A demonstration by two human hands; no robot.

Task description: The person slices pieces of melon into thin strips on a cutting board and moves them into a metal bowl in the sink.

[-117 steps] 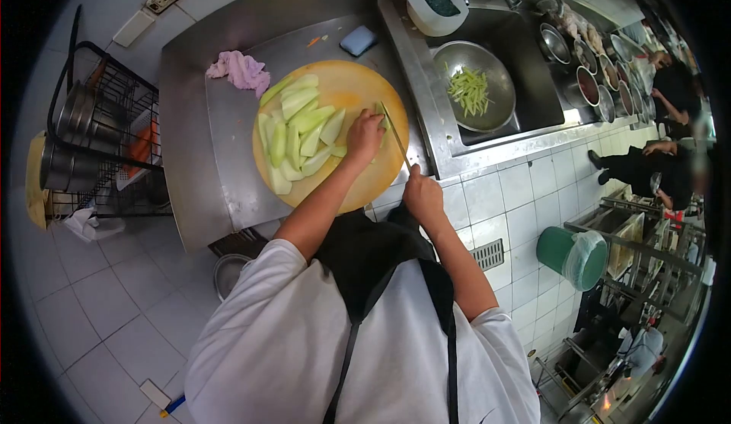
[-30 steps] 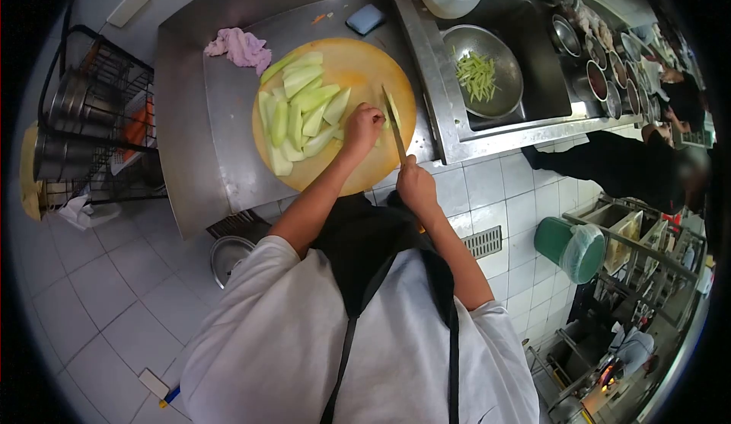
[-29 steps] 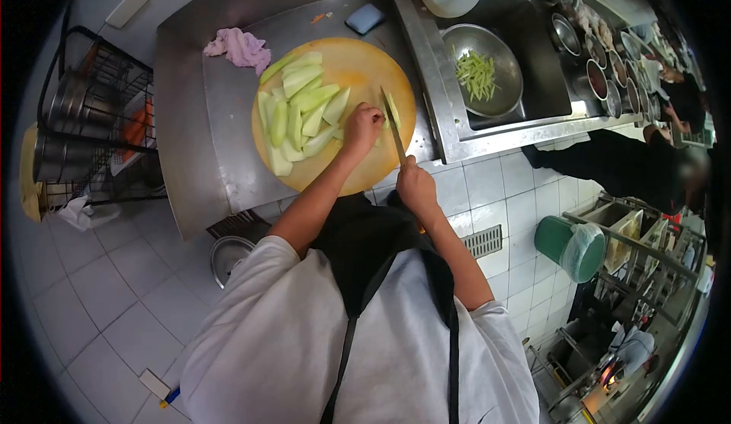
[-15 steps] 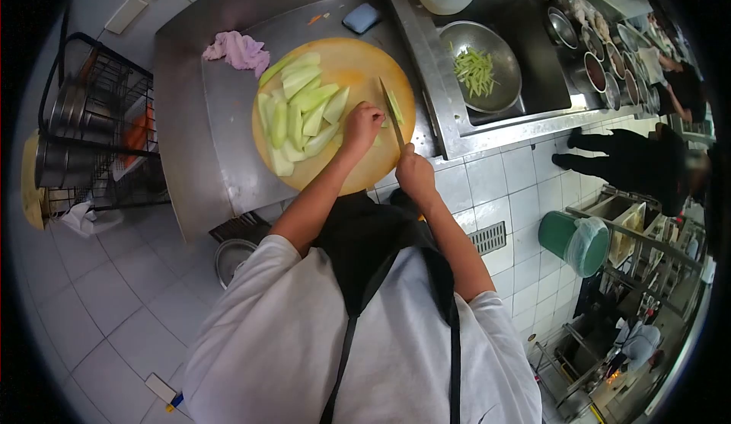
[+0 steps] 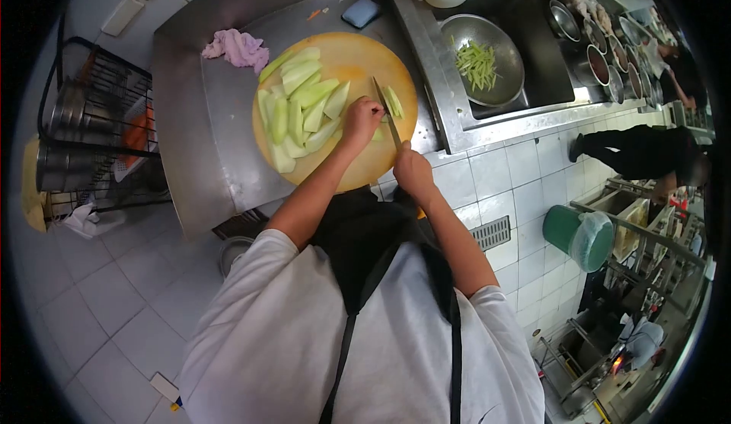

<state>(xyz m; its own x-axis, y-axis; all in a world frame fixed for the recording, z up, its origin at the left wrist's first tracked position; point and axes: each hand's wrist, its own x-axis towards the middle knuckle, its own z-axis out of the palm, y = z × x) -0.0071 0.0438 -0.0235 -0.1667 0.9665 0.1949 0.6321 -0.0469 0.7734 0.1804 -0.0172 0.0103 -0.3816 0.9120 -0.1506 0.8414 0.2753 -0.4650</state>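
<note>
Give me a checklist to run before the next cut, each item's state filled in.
1. Right hand gripping the knife: ok.
2. Left hand clear of the blade: cannot tell; fingertips are very close.
3. Cut strips off the board: not ok; some lie right of the knife.
4. Cloth clear of the knife: ok.
5. Room in the bowl: ok, only partly covered.

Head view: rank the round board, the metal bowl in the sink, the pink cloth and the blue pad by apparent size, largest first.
1. Round board
2. Metal bowl
3. Pink cloth
4. Blue pad
</note>
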